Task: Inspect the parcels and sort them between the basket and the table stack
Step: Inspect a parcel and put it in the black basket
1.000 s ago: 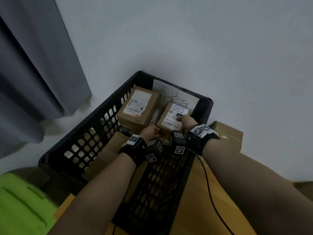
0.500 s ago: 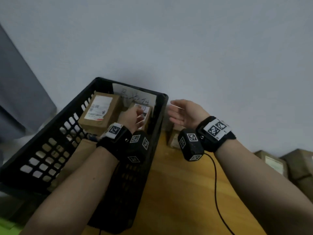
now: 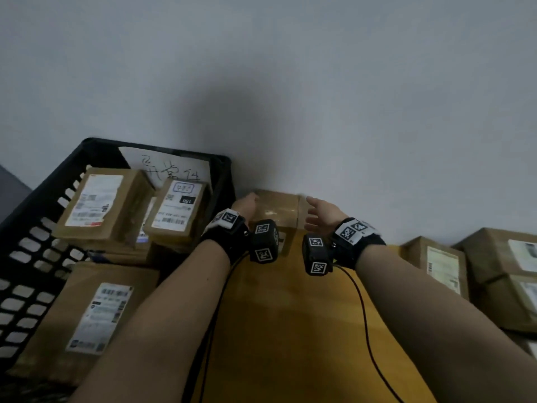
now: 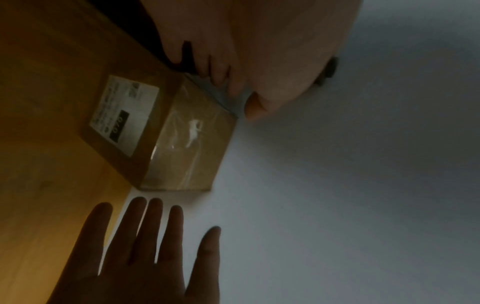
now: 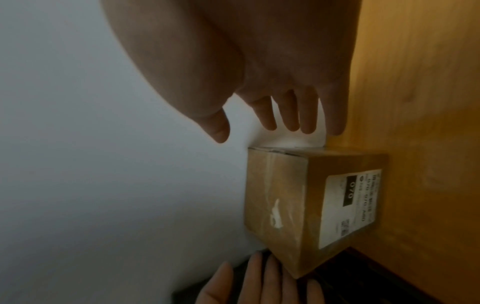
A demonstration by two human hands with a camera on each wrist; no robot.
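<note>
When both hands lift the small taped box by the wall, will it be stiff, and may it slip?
The small taped box probably stays stiff: its edges look square and uncrushed. Glossy tape on top may be slippery, so gripping the cardboard sides seems safer. Left hand and right hand flank it, both open.

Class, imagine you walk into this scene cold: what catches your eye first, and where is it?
First, the two open hands, left hand and right hand, flanking a small cardboard parcel that stands on the wooden table against the white wall. Next, the black basket on the left, packed with labelled parcels and a handwritten paper note.
</note>
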